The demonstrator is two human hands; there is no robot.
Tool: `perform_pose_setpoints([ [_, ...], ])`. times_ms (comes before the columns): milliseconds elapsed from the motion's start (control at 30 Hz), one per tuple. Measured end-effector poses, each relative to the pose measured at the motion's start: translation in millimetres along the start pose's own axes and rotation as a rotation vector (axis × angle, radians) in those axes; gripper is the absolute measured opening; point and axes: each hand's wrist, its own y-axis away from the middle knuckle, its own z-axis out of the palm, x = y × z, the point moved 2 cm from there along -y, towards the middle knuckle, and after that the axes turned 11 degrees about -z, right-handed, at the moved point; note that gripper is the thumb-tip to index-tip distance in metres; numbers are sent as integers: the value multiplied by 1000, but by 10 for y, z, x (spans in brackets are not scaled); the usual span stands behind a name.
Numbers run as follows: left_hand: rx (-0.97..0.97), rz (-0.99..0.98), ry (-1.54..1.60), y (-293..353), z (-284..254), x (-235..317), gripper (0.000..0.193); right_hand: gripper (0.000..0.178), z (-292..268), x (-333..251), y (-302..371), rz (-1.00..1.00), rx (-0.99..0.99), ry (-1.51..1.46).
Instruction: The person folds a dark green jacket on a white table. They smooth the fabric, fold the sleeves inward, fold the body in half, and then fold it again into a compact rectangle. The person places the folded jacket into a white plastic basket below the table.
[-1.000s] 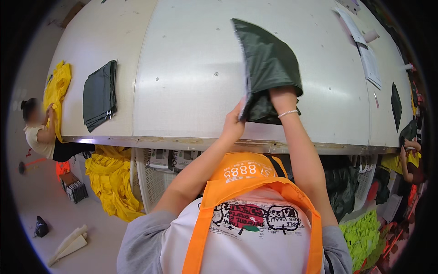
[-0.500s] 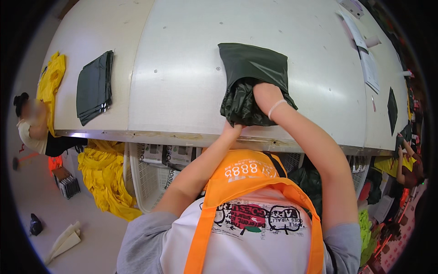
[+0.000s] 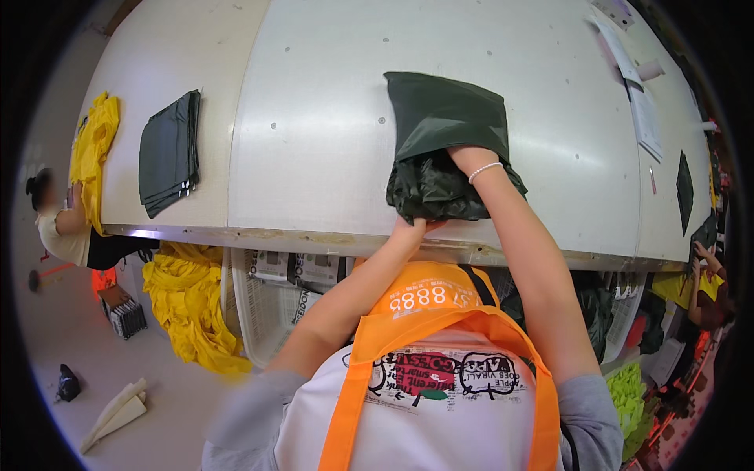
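A dark green pouch (image 3: 448, 110) lies on the table near its front edge, its mouth toward me. Crumpled, shiny dark green fabric (image 3: 428, 184) bulges out of that mouth. My right hand (image 3: 473, 159), with a white bead bracelet at the wrist, reaches into the mouth above the fabric; its fingers are hidden inside. At the table edge my left hand (image 3: 412, 229) grips the pouch's near end from below, most of its fingers covered by the bundle.
Flat dark green pouches (image 3: 169, 153) are stacked at left, beside a yellow garment (image 3: 96, 157) where another person (image 3: 63, 220) works. Papers (image 3: 644, 122) lie at right. Below the edge are a white basket (image 3: 263, 318) with packages and heaped yellow fabric (image 3: 188, 306).
My right hand has pushed deeper into the pouch, and its mouth now covers more of the crumpled fabric. My left hand stays beneath the near end.
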Motion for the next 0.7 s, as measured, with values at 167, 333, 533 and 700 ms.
perform_pose_setpoints([
  [167,-47,-8,-149,-381,-257,-429,38,59,377,512,119,49,109,125],
  [333,14,-51,-39,-173,204,-83,36,62,35,487,156,84,-206,18],
  [533,-155,-131,99,-149,235,370,32,22,-474,-613,1692,-405,198,-530],
  [700,68,-99,-113,55,547,518,26,24,342,25,1645,315,402,-1287],
])
